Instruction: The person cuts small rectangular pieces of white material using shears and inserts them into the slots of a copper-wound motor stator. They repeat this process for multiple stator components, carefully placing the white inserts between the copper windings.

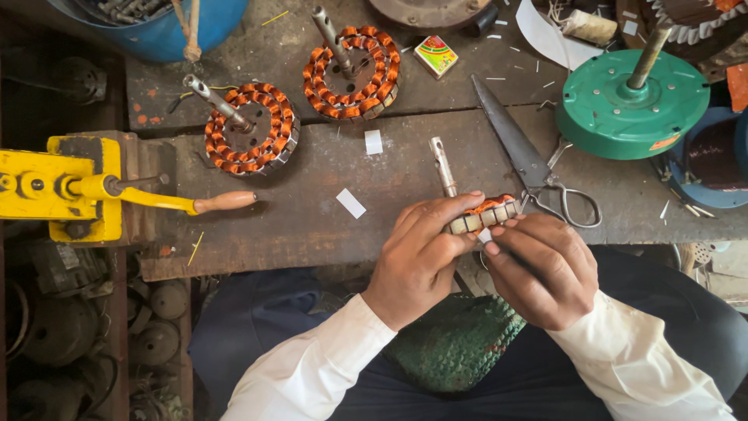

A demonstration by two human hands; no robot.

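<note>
My left hand (421, 257) grips a wound stator (485, 214) with orange copper coils and a metal shaft (443, 165) that sticks up away from me. It is held on edge over the near side of the wooden bench (312, 218). My right hand (541, 269) is at the stator's rim, its fingertips pinched on a small white slip of paper (485, 235) against the slots. Both sleeves are white.
Two more wound stators (251, 129) (352, 72) with shafts lie on the bench. Large scissors (530, 165) lie to the right, beside a green motor housing (631, 101). A yellow winding machine with a wooden handle (78, 191) sits left. White paper slips (351, 203) and a blue tub (167, 27) are nearby.
</note>
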